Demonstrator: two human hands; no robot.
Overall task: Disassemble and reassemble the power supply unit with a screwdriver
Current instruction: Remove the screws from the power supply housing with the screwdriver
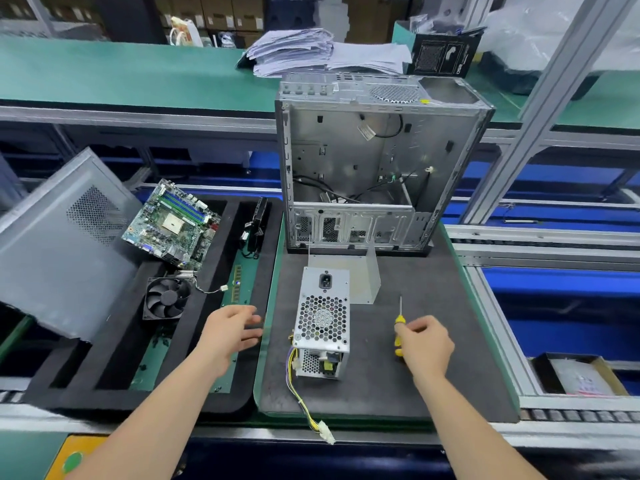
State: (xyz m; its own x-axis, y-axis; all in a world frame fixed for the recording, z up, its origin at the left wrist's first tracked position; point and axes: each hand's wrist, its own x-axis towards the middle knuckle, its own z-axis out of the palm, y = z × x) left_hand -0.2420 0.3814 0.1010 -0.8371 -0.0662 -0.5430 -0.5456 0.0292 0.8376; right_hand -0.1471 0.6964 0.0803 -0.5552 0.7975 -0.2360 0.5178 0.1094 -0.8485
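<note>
Right grip point(425, 345) holds one screwdriver point(400, 320) (yellow).

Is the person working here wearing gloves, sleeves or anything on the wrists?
No. The left hand and right hand are bare, no gloves. The left arm and right arm are bare too: no sleeve, watch, band or ring shows.

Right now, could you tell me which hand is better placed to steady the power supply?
Left. The left hand is open and empty, just left of the power supply and apart from it. The right hand grips the screwdriver, so it should probably drive the screws.
</note>
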